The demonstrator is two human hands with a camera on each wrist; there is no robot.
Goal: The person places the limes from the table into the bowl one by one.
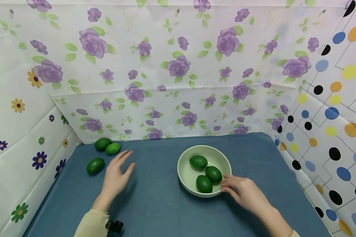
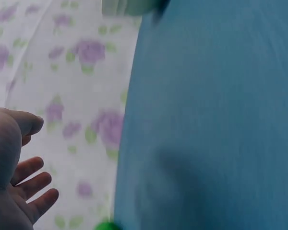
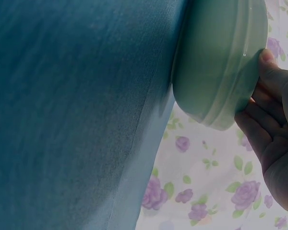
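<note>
- At the far left of the blue cloth [image 1: 154,184], the near dark fruit [image 1: 96,166], back dark fruit [image 1: 102,144] and bright fruit [image 1: 113,149] lie loose; being rounded, they could be set rolling if brushed by the left hand [image 1: 115,177].
- The left hand is held just beside them with its fingers apart and nothing gripped; if the bright fruit were pinched carelessly, the back dark fruit, close against it, could be nudged away.
- Toward the right stands the pale green bowl [image 1: 186,171], holding three dark fruits [image 1: 198,162]; these could be knocked together or bruised if another were dropped in from high.
- The bowl's right rim is clamped between the thumb and fingers of the right hand [image 1: 246,192]; by too hard a pull there, it could be tipped.
- Whether the back dark fruit and bright fruit touch cannot be told.
- In the left wrist view, the bowl is blurred and cut off at the top, and only a green sliver is shown at the bottom.
- In the right wrist view, the bowl's contents are hidden by its wall.
</note>
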